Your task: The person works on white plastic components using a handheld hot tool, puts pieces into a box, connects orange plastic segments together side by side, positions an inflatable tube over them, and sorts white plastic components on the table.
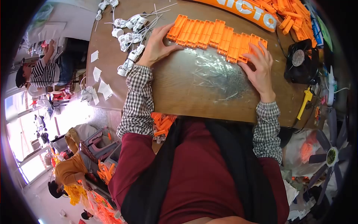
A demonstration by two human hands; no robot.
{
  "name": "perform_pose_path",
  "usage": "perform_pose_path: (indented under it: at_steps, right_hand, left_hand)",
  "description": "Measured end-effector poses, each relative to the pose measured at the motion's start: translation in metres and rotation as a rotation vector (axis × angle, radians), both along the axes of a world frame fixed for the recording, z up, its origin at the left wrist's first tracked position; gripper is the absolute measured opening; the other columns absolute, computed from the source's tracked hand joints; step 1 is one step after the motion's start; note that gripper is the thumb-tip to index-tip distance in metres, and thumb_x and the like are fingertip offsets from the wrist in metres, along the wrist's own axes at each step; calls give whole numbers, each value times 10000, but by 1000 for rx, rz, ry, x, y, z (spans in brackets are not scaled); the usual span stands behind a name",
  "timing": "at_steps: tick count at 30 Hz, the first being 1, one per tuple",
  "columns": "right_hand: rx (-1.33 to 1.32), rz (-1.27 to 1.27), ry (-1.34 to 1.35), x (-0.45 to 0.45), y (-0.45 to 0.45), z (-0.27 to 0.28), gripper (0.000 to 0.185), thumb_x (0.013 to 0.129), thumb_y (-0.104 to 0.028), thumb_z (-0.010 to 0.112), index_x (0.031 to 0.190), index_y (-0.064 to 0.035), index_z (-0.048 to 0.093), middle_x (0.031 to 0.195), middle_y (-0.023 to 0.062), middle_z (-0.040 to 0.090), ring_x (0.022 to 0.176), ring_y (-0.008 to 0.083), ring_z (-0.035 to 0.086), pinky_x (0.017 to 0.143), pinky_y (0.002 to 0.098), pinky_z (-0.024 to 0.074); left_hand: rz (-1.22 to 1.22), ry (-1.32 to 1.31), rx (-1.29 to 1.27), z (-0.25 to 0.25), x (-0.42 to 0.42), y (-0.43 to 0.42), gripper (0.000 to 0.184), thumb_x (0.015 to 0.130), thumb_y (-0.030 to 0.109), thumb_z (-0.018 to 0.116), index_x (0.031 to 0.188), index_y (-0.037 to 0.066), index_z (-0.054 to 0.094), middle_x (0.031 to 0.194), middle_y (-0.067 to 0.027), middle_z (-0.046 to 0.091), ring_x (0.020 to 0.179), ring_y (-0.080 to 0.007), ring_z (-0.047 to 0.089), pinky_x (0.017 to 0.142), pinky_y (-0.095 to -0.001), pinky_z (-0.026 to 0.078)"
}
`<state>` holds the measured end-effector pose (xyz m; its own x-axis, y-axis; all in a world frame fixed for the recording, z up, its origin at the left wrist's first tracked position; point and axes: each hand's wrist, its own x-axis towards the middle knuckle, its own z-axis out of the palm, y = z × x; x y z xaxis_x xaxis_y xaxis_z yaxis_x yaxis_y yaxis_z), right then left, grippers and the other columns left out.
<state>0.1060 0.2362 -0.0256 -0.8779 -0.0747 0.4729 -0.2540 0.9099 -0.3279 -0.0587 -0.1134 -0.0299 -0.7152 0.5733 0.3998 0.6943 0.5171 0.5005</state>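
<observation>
A staggered row of several orange open plastic casings [204, 34] lies side by side on the brown table [209, 99]. My left hand [158, 46] grips the row's left end, its fingers along the outer edge and the thumb at the near edge. At the other end, my right hand [259, 69] has its fingertips on the last casings and its thumb by their near corner. A clear, shiny sheet [220, 72] covers the tabletop below the row.
White plastic parts with wires [128, 39] lie left of my left hand. An orange printed panel [242, 13] and an orange heap [292, 15] occupy the far side. A black fan [301, 61] and yellow tool [305, 102] stand right. Other people [71, 171] work at left.
</observation>
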Motion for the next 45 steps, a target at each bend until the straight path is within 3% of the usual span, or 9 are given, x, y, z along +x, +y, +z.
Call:
perform_pose_path:
  at_steps: [7,13,20,28,33,37,40,44,45]
  right_hand:
    - [-11,4,5,0,1,-1,296,764,-215,832,1008,-96,715,1364,82,593,1355,313,457,1116,477,306]
    - [-44,4,105,1,5,-6,297,751,-275,843,985,-129,734,1347,69,604,1332,317,473,1106,478,318]
    - [-75,47,81,8,6,-2,246,775,-253,817,989,-166,732,1380,25,573,1370,294,422,1119,471,292]
    - [-179,57,197,42,2,15,243,724,-181,831,940,-148,723,1289,69,604,1252,297,532,1023,460,404]
    - [-365,188,-109,111,22,26,207,762,-195,806,945,-129,734,1309,89,602,1290,318,483,1049,497,364]
    - [-293,147,-133,129,18,6,237,773,-217,793,981,-113,746,1317,100,596,1308,312,467,1034,500,367]
    - [-333,104,-51,139,21,27,215,810,-260,773,980,-128,759,1239,85,629,1205,268,542,949,440,437]
    - [-1075,166,92,178,72,40,153,860,-183,749,841,-31,737,964,132,724,860,227,692,746,335,533]
    - [-1226,185,204,191,89,32,225,882,-196,727,756,-11,706,853,166,705,744,228,672,669,324,524]
  left_hand:
    - [70,14,7,-6,8,4,571,703,261,896,1196,52,696,1171,-129,623,1088,-271,604,941,-360,503]
    - [41,113,26,-1,11,5,657,678,257,911,1249,63,651,1244,-152,580,1176,-316,551,1014,-406,453]
    - [23,204,63,16,33,33,694,658,279,932,1271,114,653,1309,-140,541,1188,-306,546,969,-404,483]
    - [-312,133,156,41,90,107,602,669,200,907,1213,85,676,1288,-144,588,1151,-338,574,959,-441,470]
    - [-553,85,115,38,126,141,578,666,266,898,1177,80,699,1292,-167,579,1171,-361,558,980,-472,447]
    - [-683,-2,8,20,141,166,703,685,361,872,1287,89,631,1397,-179,507,1264,-390,494,1044,-510,401]
    - [-699,-44,-47,16,152,176,743,680,391,869,1314,96,615,1434,-190,474,1331,-407,440,1095,-523,364]
    - [-729,-23,-108,16,160,175,730,679,394,870,1290,76,629,1460,-187,472,1371,-421,410,1117,-531,351]
    - [-711,-6,-104,14,160,175,721,683,389,870,1288,79,632,1467,-183,474,1384,-417,398,1122,-530,346]
